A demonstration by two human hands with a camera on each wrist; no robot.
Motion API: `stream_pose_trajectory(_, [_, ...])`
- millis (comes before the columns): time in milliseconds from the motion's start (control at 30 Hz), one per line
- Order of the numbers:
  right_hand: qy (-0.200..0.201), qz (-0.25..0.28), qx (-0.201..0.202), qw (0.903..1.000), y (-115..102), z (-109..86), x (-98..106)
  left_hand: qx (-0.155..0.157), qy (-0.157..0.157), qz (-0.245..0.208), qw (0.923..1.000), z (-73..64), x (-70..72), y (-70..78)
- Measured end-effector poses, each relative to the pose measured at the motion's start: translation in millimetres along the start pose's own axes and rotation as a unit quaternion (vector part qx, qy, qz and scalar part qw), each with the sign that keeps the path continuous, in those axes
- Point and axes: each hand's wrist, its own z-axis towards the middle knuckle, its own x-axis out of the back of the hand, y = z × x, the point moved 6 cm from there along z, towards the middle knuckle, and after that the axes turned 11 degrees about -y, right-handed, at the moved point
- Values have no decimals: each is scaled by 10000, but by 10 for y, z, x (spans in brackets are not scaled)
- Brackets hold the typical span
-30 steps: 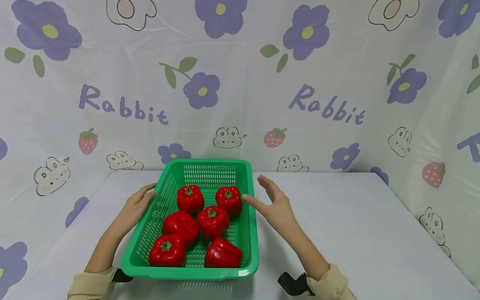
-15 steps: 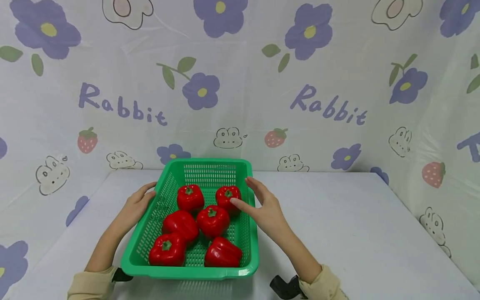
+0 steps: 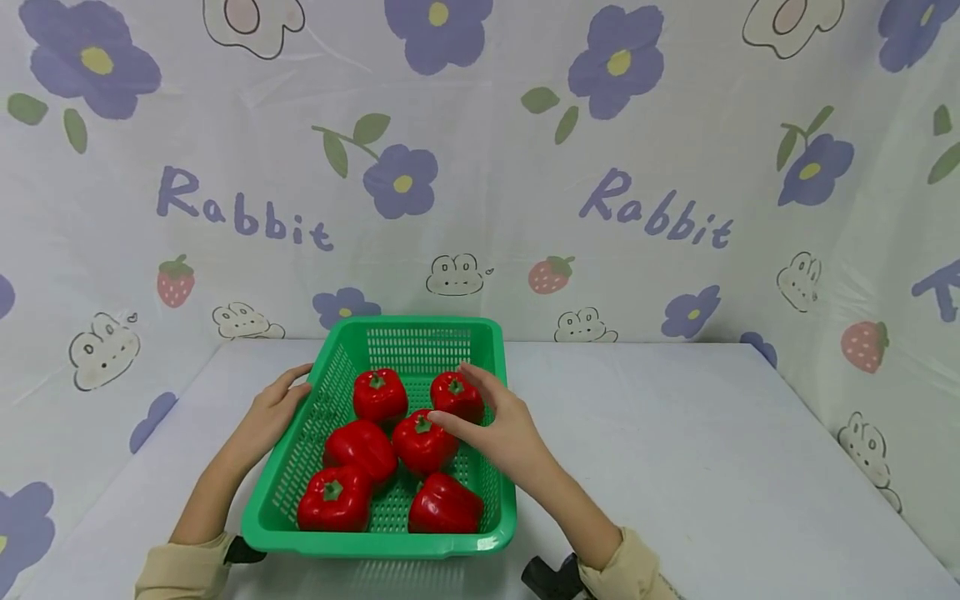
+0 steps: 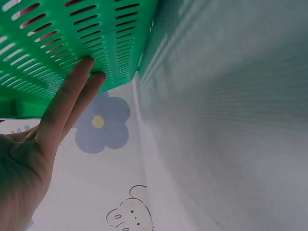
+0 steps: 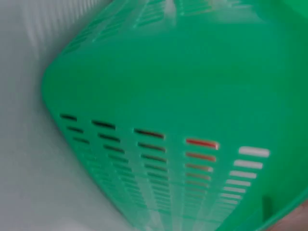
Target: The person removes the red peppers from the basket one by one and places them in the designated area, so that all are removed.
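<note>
Several red bell peppers with green stems lie in a green slotted plastic basket (image 3: 375,546) in the head view. My left hand (image 3: 272,412) rests along the basket's left side; in the left wrist view its straight fingers (image 4: 72,91) touch the slotted outer wall. Over the right rim reaches my right hand (image 3: 510,429), thumb and fingers spread wide and holding nothing. Its thumb overlaps the middle pepper (image 3: 423,450), and its fingertips are by the back right pepper (image 3: 450,398); contact cannot be told. Only a sliver of that hand (image 5: 294,220) enters the right wrist view's corner.
The basket stands on a white table (image 3: 675,467), its far end near a printed curtain (image 3: 480,167). Other peppers lie at the back left (image 3: 380,396), left middle (image 3: 362,450), front left (image 3: 333,500) and front right (image 3: 446,506). White tabletop stretches to the right.
My right hand has moved left from beside the basket, across its right rim and over the peppers, staying spread. The left hand, basket and peppers have kept their places.
</note>
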Motion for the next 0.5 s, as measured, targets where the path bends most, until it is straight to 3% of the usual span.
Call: stream_pose_trajectory(500, [-463,191,13,9987,-78,-39,-233,-90,-40,-142,9999,9,-24,-29])
